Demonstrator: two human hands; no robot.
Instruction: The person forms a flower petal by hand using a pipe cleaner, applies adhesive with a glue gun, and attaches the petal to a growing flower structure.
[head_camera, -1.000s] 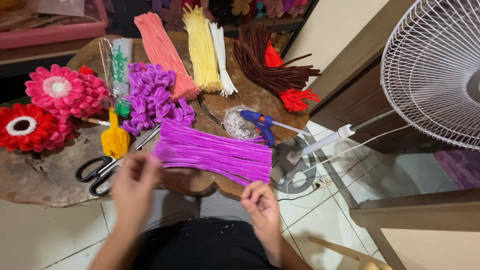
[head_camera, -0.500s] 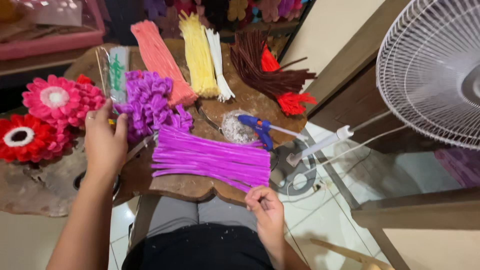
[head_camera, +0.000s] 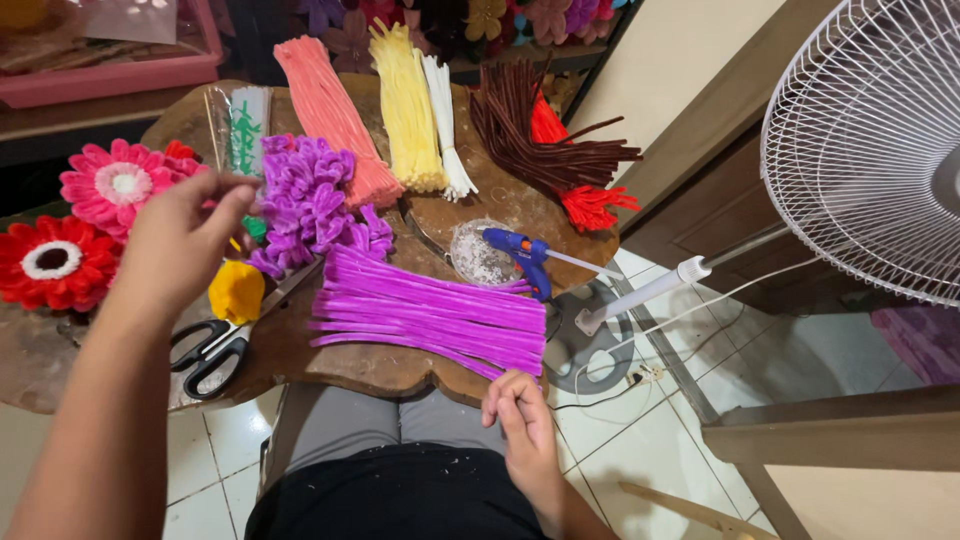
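Purple pipe cleaners (head_camera: 430, 318) lie in a loose bundle at centre frame on the wooden table (head_camera: 380, 368), ends fanned toward the lower right, just above your right hand (head_camera: 520, 415). They look light, fuzzy and bendy, so probably easy to kink; a pinch on a single stem near one end, or a grip round the middle of the bundle, should hold without slip. Left to right: red flower (head_camera: 45, 262) and pink flower (head_camera: 118, 185) sit at the left edge. Your left hand (head_camera: 185, 240) is raised over the table in left-centre frame, fingers curled and drawn together near the green bit (head_camera: 256, 228) and the purple ruffled pile (head_camera: 310, 200); you seem to pinch something small, but what exactly cannot be told. Below it a yellow piece (head_camera: 236, 291) and black-handled scissors (head_camera: 212, 350) lie touching, close to the bundle's left ends, so they stand in the way of a reach from that side. Upper centre: salmon pipe cleaners (head_camera: 330, 115), yellow pipe cleaners (head_camera: 405, 110), a thin white bunch (head_camera: 445, 120), then brown pipe cleaners (head_camera: 540, 140) and red ones (head_camera: 590, 205). A blue glue gun (head_camera: 520, 255) rests just beside the bundle's upper right, nozzle side near a round silvery dish (head_camera: 478, 258); mind it. Your right hand rests at the table's near edge, fingers loosely curled, holding nothing that shows. A white fan (head_camera: 870, 150) fills the right of frame, well apart.
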